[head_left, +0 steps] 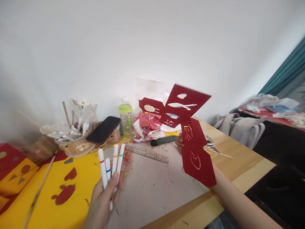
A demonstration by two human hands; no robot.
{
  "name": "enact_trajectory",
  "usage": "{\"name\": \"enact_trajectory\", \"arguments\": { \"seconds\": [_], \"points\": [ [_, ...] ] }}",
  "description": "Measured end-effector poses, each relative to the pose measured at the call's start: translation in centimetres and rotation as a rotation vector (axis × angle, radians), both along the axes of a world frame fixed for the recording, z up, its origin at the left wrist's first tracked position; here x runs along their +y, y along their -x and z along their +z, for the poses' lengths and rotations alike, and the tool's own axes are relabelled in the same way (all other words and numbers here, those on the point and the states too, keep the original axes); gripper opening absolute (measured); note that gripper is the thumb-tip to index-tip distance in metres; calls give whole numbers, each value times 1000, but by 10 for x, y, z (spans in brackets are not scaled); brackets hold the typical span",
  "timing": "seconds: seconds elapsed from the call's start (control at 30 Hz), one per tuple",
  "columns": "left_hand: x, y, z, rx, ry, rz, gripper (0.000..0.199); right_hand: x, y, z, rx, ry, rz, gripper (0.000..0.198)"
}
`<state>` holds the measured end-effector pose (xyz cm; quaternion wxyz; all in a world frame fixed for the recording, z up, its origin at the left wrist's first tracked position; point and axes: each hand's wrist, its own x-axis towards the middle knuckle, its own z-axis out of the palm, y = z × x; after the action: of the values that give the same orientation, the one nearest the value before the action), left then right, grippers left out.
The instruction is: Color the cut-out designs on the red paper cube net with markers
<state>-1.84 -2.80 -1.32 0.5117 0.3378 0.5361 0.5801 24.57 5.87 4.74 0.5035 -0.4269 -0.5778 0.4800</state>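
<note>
Several white marker pens [115, 161] with red, blue, orange and green bands stand upright in my left hand [105, 194], its fingers wrapped round them. My right hand [179, 143] grips a red paper cutout [197, 144], a box-like net of joined panels, and lifts it above the table. The panels carry cut-out shapes, among them a fish, a heart and characters, and one has a pale rabbit-like figure. Most of my right fingers are hidden behind the paper. Below lies a grey work mat [152, 184] with red scraps and a clear stencil ruler [147, 154].
Yellow paper [82, 178] with red shapes and a wooden stick [39, 197] lie at left. Along the wall are a basket of markers [71, 133], a black phone [103, 129], a green drink bottle [125, 117], and a bag of red scraps [146, 125]. A dark green pen-like tool [164, 140] lies nearby.
</note>
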Motion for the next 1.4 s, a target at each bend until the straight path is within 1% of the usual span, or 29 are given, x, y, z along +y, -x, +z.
{"name": "enact_trajectory", "arguments": {
  "seconds": [0.1,0.17,0.23,0.3,0.4,0.47,0.53,0.6,0.73,0.83,0.97,1.03,1.13,1.27,1.4],
  "points": [
    [0,-2,2,-21,30,-3,45,-2,4,-5,247,147,97,25],
    [0,-4,5,-28,16,22,45,-7,10,-8,390,231,157,21],
    [0,-6,8,-28,-6,65,45,-15,19,-12,520,295,201,16],
    [-1,-7,10,-26,0,75,47,-24,28,-17,629,355,239,13],
    [-1,-6,11,-25,39,30,45,-36,40,-24,755,437,295,11],
    [-1,-5,11,-23,36,10,43,-40,45,-31,821,477,328,10],
    [-1,-4,11,-30,34,12,42,-42,46,-40,866,501,364,9],
    [-1,-4,10,-50,60,34,46,-40,44,-51,886,513,407,10],
    [-1,-2,7,-66,97,34,52,-34,37,-70,875,512,495,19],
    [0,-2,6,-61,112,32,54,-32,32,-75,866,510,537,27],
    [0,-3,9,-55,143,60,56,-32,28,-73,822,527,587,38],
    [-1,-4,9,-44,139,38,52,-33,28,-70,788,520,590,43],
    [-1,-4,8,-18,115,0,45,-36,31,-63,710,477,551,50],
    [0,-2,4,-8,113,-14,46,-40,32,-59,508,376,445,59],
    [2,-1,-1,1,79,-17,55,-54,20,-59,130,240,331,56]
  ]
}}
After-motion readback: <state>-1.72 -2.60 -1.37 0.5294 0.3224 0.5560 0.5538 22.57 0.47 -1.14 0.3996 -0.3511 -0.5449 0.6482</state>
